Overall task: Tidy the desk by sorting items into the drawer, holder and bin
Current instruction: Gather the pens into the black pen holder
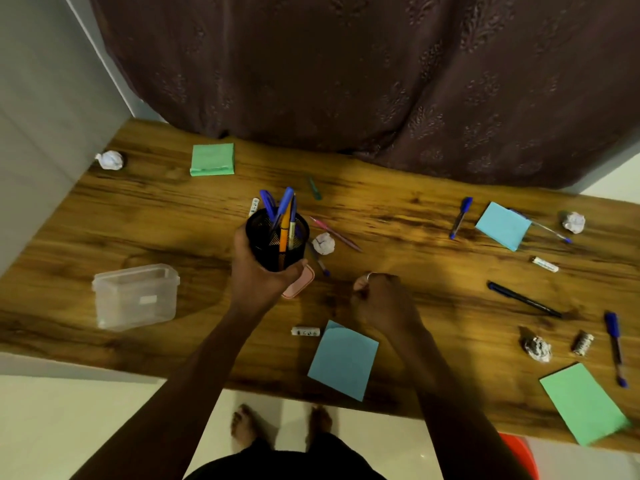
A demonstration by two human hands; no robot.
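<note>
The left hand grips the black mesh pen holder around mid-surface. The right hand is beside it, fingers curled; I cannot tell whether it holds anything.

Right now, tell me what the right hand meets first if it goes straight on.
Probably the crumpled paper ball, up and left of the right hand along the forearm's line; depth is unclear.

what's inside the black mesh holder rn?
The black mesh holder, gripped by the left hand, holds several blue-capped pens and an orange pen, standing. Their lower ends and the holder's bottom are hidden by the mesh wall and the hand.
</note>
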